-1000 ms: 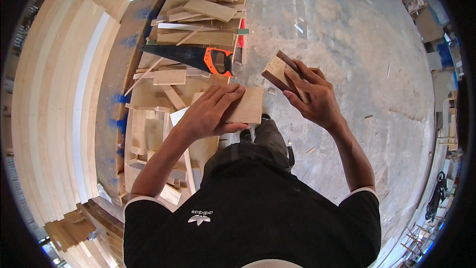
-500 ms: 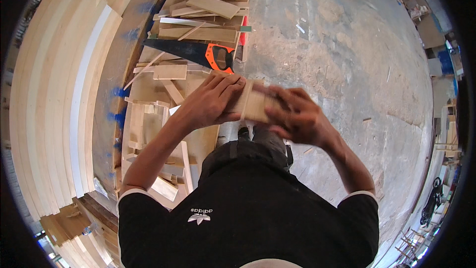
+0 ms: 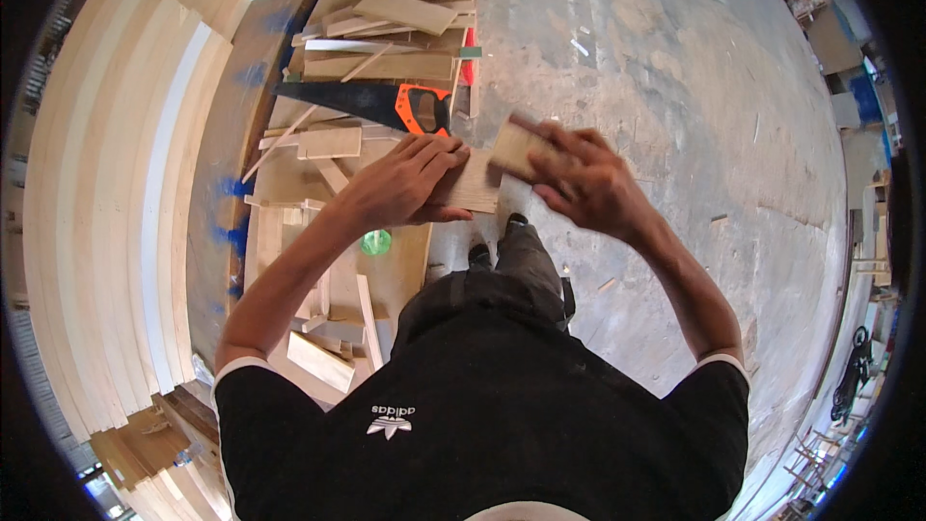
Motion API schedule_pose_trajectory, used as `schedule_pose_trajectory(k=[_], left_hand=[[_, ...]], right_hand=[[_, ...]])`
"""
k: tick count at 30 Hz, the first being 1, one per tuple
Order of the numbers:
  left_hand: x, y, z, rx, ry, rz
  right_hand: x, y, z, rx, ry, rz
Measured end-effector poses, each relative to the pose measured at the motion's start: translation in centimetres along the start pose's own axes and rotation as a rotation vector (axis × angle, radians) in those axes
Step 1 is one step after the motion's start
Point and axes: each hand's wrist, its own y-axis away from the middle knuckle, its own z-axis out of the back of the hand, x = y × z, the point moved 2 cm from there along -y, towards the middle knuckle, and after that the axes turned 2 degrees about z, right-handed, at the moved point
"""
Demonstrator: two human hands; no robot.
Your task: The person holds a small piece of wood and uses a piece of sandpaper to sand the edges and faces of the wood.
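My left hand (image 3: 405, 179) is closed on a short pale wooden board (image 3: 473, 188), fingers over its top and thumb along the near edge. The board's right end sticks out past the workbench edge. In my right hand (image 3: 593, 178) is a small wooden block (image 3: 515, 147), smeared by motion, with a darker strip along its far edge. That block sits at the board's right end; whether they touch I cannot tell. A handsaw (image 3: 371, 106) with an orange and black handle lies just beyond my left hand.
Offcuts (image 3: 405, 12) and thin strips are heaped on the workbench (image 3: 391, 280) to the left. A round green object (image 3: 376, 242) lies by my left forearm. Long pale planks (image 3: 106, 193) are stacked farther left. Concrete floor (image 3: 675, 135) stretches to the right, with scattered wood scraps.
My right hand and its block have moved up and away from the board, uncovering the board's right end. The green object has come into sight by my left forearm.
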Motion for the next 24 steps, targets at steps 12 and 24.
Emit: schedule_pose_trajectory(k=[12, 24], left_hand=[[-0.6, -0.4, 0.5, -0.028, 0.028, 0.024], [-0.5, 0.3, -0.8, -0.06, 0.123, 0.056]], right_hand=[[2.8, 0.2, 1.3, -0.03, -0.229, 0.245], [-3.1, -0.2, -0.4, 0.023, 0.048, -0.152]])
